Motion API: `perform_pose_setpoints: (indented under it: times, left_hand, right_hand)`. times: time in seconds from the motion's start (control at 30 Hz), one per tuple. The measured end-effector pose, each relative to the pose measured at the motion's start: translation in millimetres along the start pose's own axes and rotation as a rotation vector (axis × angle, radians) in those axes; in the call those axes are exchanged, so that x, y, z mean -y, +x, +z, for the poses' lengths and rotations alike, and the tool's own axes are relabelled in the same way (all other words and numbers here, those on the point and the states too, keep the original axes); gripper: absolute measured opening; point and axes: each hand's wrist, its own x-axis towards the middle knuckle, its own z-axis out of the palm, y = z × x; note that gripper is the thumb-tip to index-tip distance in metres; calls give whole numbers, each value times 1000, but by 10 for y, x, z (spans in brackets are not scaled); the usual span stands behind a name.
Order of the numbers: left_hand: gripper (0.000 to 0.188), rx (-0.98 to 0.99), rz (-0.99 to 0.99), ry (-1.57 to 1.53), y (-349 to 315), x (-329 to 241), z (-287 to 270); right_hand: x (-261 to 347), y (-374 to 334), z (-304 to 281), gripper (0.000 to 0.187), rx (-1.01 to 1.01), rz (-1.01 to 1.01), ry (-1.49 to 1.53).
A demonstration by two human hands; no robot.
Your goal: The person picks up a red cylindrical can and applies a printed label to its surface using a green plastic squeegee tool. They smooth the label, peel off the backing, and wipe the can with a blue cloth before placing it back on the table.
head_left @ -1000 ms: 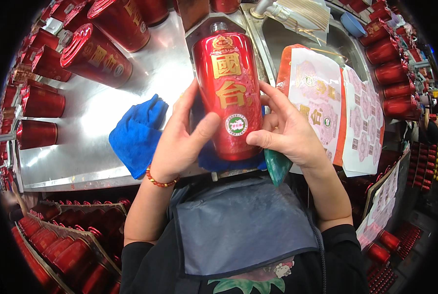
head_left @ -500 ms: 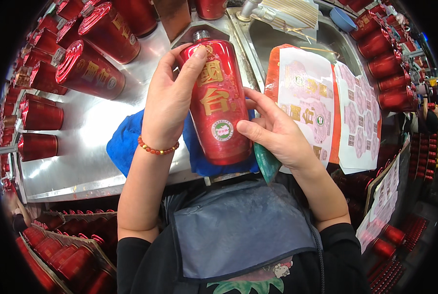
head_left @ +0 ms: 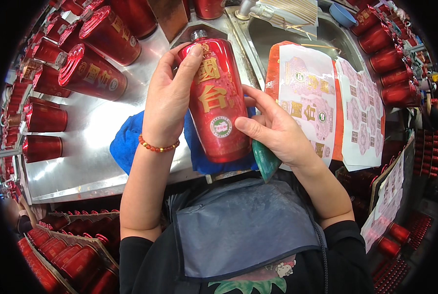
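Note:
A red glass bottle (head_left: 224, 147) with gold characters, a round green-and-white emblem and a silver threaded neck leans slightly, its face turned up to me. My left hand (head_left: 167, 98) is closed around its upper left side, thumb on the shoulder near the neck. On the lower right side, my right hand (head_left: 282, 134) grips the bottle, its thumb beside the emblem and its fingers partly hidden behind. A flat, pointed green piece (head_left: 265, 164), like a scraper, sticks out below the right palm. Beneath the bottle, a blue cloth (head_left: 128, 142) lies over the metal table's front edge.
Several red bottles (head_left: 94, 73) stand on the metal worktop (head_left: 81, 171) at left. Right of my hands, printed decal sheets (head_left: 309, 81) lie on an orange-red board (head_left: 273, 63) by a metal sink (head_left: 258, 32). More red bottles (head_left: 400, 95) line the right side; crates of bottles (head_left: 76, 259) sit below left.
The view has shifted slightly, so the surroundings sit a little further right. Both hands keep the same hold, and the bottle is nearly unmoved.

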Motion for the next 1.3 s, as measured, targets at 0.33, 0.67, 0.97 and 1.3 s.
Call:
perform_pose_setpoints:
  times: [0.33,0.67,0.97,1.3]
  left_hand:
    - [56,124,-16,8,-295,48,-60]
    - [57,131,-42,-36,-321,94,-75]
    - [54,141,-53,-70,-332,71,-76]
    - [54,139,-59,-67,-319,69,-92]
  right_hand:
    - [28,-42,-24,89,-35,38,-141]
    - [36,-55,-3,91,-55,36,-129]
    - [-6,-26,-19,92,-45,23,-108]
    - [40,-45,-35,92,-29,39,-162]
